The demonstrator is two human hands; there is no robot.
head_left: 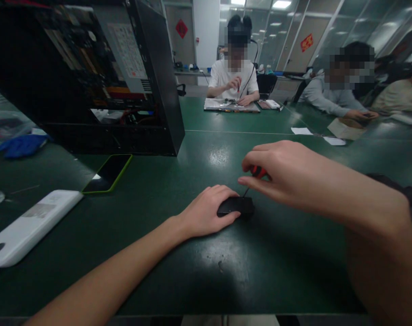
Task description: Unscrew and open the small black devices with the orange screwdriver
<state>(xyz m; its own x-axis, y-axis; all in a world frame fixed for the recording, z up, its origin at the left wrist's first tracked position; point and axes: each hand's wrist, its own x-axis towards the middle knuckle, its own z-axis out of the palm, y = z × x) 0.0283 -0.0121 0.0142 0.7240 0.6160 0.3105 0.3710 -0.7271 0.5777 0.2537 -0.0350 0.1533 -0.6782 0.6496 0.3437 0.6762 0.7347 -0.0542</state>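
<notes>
On the green table in front of me lies a small black block-shaped case (235, 206); its exact kind is unclear. My left hand (209, 210) is closed around its left end, thumb on the near side and fingers over the far side. My right hand (277, 170) grips a screwdriver (258, 171) by its red and black handle, from above. The thin shaft slants down to the top of the black case near its right end. Whether the tip sits in a screw is too small to tell.
An open black computer tower (165, 90) stands at the back left. Near it lie a phone with a green edge (107, 174), a long white device (29, 226) and a blue glove (21, 146). Across the table, a person (233, 77) works over a flat panel (231, 106); others sit at the right.
</notes>
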